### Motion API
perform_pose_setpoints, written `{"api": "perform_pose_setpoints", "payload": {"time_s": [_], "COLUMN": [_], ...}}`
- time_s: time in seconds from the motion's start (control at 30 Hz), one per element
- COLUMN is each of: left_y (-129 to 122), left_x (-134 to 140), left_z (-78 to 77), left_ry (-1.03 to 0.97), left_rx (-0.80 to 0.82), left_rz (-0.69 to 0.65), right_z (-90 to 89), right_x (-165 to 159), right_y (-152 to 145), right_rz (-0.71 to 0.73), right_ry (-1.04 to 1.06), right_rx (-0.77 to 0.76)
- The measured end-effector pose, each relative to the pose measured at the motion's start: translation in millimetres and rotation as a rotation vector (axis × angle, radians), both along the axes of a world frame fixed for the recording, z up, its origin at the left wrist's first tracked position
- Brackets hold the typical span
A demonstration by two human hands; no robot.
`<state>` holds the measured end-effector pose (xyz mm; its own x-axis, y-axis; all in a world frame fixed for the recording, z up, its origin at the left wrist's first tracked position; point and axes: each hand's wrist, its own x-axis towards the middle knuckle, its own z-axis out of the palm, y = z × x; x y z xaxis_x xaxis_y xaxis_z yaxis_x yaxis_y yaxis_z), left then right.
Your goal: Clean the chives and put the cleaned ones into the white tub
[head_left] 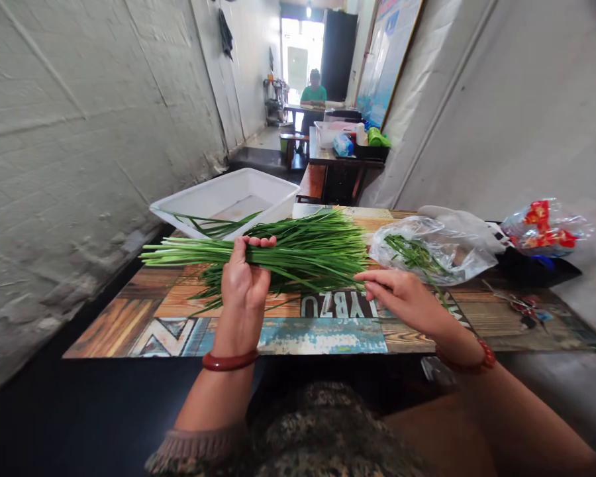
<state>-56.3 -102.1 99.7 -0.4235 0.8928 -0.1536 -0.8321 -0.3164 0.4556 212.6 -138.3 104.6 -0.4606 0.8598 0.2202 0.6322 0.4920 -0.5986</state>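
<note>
My left hand is wrapped round a bunch of garlic chives, held above the table with the pale stem ends to the left and the green leaves to the right. At the right end of this bunch, my right hand is closed in a pinch at a leaf tip. Behind and below lies a larger pile of garlic chives, its pale ends pointing right. To the right, a clear plastic bag has loose green scraps on it.
A white plastic tub stands at the table's back left. Scissors and a red-printed clear package are on the right of the patterned table. Farther back, a person sits beyond another table holding several items.
</note>
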Motion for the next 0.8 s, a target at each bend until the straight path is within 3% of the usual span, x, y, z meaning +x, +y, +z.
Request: {"api": "perform_pose_setpoints", "payload": {"time_s": [0.3,0.43,0.53,0.6,0.7,0.8], "left_y": [1,2,4,5,5,5], "left_x": [9,14,21,26,32,35], "left_z": [-3.2,-4.1,-4.7,-4.4,-3.5,-3.2], "left_ry": [0.025,0.019,0.015,0.011,0.007,0.013], "left_rx": [-0.011,-0.001,0.006,-0.002,-0.013,-0.014], "left_rz": [-0.032,-0.034,-0.058,-0.065,-0.073,-0.076], "right_z": [-13.5,-8.5,-1.0,2.2,0.3,-8.1], "right_x": [5,13,8,-1,-16,-24], "right_y": [4,5,3,2,4,12], "right_rz": [-0.092,-0.224,-0.152,-0.072,0.013,-0.029], "right_ry": [-0.027,0.191,0.325,0.293,0.151,0.051], "right_rx": [0.287,0.178,0.052,0.048,0.123,0.247]}}
